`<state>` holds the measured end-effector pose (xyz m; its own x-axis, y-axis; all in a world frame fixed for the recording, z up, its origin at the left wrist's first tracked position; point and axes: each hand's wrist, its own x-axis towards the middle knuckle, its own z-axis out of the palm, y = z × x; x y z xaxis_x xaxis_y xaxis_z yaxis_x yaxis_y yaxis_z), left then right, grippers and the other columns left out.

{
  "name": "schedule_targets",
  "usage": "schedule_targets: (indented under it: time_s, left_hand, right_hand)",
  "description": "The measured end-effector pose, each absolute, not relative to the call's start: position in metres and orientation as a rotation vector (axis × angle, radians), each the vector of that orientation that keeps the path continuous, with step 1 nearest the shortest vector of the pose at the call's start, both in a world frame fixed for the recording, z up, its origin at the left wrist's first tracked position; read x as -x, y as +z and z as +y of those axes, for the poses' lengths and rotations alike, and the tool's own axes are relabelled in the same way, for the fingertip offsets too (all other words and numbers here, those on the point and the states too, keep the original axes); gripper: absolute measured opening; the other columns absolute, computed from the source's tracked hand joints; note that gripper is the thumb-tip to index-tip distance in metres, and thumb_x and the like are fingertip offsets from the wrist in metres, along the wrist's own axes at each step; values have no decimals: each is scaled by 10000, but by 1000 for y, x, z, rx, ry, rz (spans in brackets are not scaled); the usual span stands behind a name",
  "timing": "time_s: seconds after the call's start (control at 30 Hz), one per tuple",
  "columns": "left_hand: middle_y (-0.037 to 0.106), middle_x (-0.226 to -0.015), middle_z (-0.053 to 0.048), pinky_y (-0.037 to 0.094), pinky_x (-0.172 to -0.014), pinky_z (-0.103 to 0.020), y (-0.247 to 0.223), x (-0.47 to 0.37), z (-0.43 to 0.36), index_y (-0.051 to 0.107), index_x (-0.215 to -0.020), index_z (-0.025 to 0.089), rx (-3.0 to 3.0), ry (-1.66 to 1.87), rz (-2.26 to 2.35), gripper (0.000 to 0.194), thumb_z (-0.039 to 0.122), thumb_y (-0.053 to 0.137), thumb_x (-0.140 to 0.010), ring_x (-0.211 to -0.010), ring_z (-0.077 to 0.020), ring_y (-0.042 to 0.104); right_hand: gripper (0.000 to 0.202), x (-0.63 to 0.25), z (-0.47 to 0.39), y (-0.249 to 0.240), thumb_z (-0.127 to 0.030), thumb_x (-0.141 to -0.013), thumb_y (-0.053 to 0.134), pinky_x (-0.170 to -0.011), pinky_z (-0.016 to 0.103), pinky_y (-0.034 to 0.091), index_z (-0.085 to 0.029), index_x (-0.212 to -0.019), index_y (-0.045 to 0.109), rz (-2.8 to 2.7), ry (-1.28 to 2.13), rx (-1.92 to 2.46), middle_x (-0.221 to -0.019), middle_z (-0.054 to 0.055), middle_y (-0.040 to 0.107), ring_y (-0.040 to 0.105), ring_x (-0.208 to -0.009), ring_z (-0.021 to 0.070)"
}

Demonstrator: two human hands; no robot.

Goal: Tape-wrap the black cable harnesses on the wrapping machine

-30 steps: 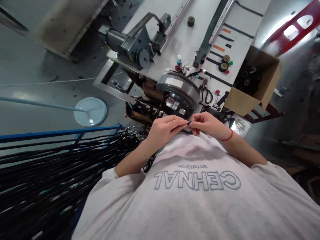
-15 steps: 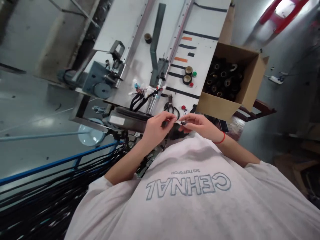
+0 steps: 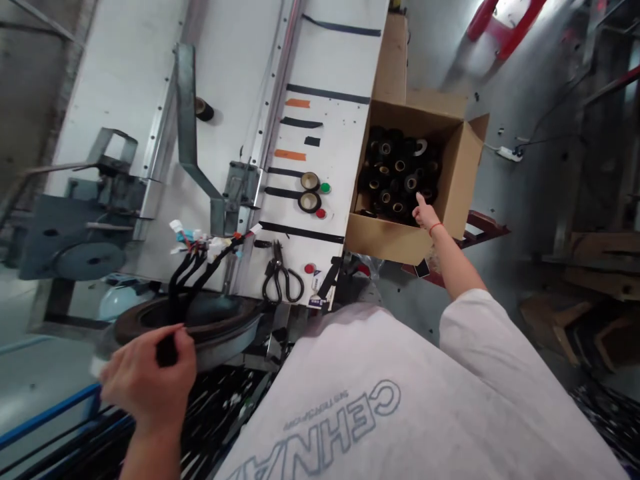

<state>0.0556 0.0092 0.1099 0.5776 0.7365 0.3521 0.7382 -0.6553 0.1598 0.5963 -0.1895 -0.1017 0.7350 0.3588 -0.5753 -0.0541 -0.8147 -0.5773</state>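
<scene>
My left hand point(image 3: 150, 373) is raised at the lower left, beside a round black-rimmed bowl-like part point(image 3: 235, 327) on the machine. Its fingers are curled with the thumb pressed to them; what they hold, if anything, is hidden. My right hand point(image 3: 425, 215), with a red string at the wrist, reaches over the near wall of a cardboard box point(image 3: 390, 239). One finger is stretched out toward the black tape rolls point(image 3: 400, 165) inside, and the other fingers are partly hidden. I see no roll in that hand.
Black-handled scissors point(image 3: 280, 277) lie at the white table's near edge. Bundled wires with white connectors point(image 3: 215, 248) rise from the round part. Two tape rolls point(image 3: 310, 200) sit near red and green buttons. A bent metal bar point(image 3: 187, 120) stands above the rails.
My hands have parted from in front of my chest. The left moved down and left; the right went out to the box on the right. The view has turned and shifted right.
</scene>
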Motion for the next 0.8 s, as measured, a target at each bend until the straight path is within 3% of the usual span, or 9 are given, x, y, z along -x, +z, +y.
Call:
schedule_targets:
  time_s: [0.1,0.2,0.4,0.5,0.57,0.67,0.8]
  left_hand:
    - [674,-716,19,392,-595,-352,109,-50,7,638,-832,335,2813,-656,-1297,206,208,629,-670,-639,-265,613]
    - [689,-716,15,422,-607,-357,111,-46,6,651,-832,326,2826,-692,-1230,189,220,620,-679,-633,-265,631]
    - [704,-673,17,442,-587,-323,111,-51,7,663,-771,278,2797,-746,-1084,75,234,644,-714,-582,-225,645]
    - [695,-620,47,439,-549,-309,110,-55,7,667,-748,290,2743,-838,-1068,64,247,648,-704,-533,-204,636]
    - [713,-655,64,468,-566,-341,108,-55,6,691,-815,343,2734,-838,-1189,173,244,648,-681,-577,-232,659]
    - [744,-771,43,502,-622,-434,105,-57,4,693,-955,399,2767,-740,-1384,318,248,671,-675,-684,-307,678]
    - [740,-843,2,527,-731,-436,107,-87,-12,684,-934,319,2834,-891,-1531,144,275,679,-797,-756,-269,683]
  right_hand:
    - [345,-609,-160,-140,-413,-901,615,-763,305,514,-110,-743,658,-205,955,2623,-732,126,670,656,-743,201]
    - [322,-615,-139,-172,-327,-833,731,-885,324,525,-34,-965,708,-166,1040,2795,-1007,235,707,689,-983,264]
    - [269,-614,-134,-186,-166,-756,745,-857,300,540,4,-963,727,-101,1128,2762,-990,261,713,687,-1030,302]
    - [351,-609,-139,-164,-232,-826,646,-794,265,541,-5,-1090,689,-85,1017,2725,-1053,240,703,689,-979,262]
    - [367,-595,-144,-137,-240,-870,531,-727,216,527,-60,-1169,643,-125,913,2623,-1078,171,698,678,-919,192]
    - [301,-550,-152,-81,-228,-808,508,-690,196,496,-141,-1072,620,-259,821,2182,-972,66,676,621,-812,133]
    - [296,-451,-155,7,-354,-775,578,-683,246,483,-211,-1034,583,-489,912,1614,-887,9,622,557,-739,139]
